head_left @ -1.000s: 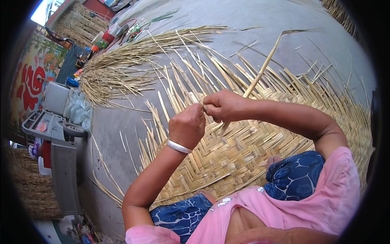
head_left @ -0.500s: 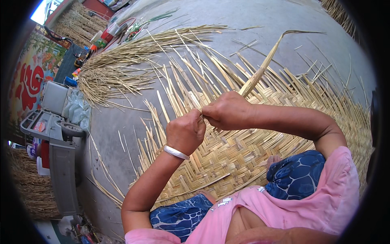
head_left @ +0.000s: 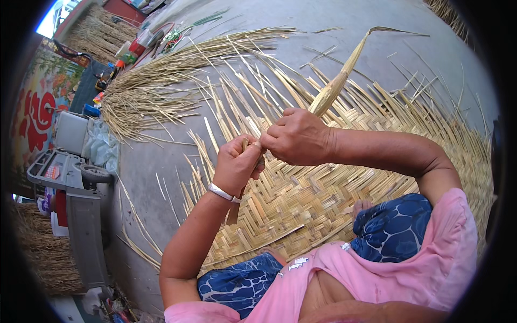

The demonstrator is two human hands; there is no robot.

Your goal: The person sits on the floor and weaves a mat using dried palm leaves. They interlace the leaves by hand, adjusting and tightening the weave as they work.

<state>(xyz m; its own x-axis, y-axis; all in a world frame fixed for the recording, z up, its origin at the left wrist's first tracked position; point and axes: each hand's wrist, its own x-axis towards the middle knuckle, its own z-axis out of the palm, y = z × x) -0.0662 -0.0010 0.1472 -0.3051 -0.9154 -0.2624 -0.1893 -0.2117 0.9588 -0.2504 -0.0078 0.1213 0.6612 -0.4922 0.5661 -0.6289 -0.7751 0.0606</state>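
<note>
Both hands are clenched on one reed [head_left: 336, 86] — the left hand [head_left: 237, 164] low, the right hand [head_left: 296, 137] just above, touching it — over the woven mat [head_left: 301, 204].

Reed strip's [head_left: 334, 89] lower end inside the right hand [head_left: 296, 137], fingertips behind the left hand [head_left: 237, 164].

My left hand [head_left: 237, 164] and right hand [head_left: 296, 137] meet knuckle to knuckle, fingers curled shut, both forearms bent inward.
</note>
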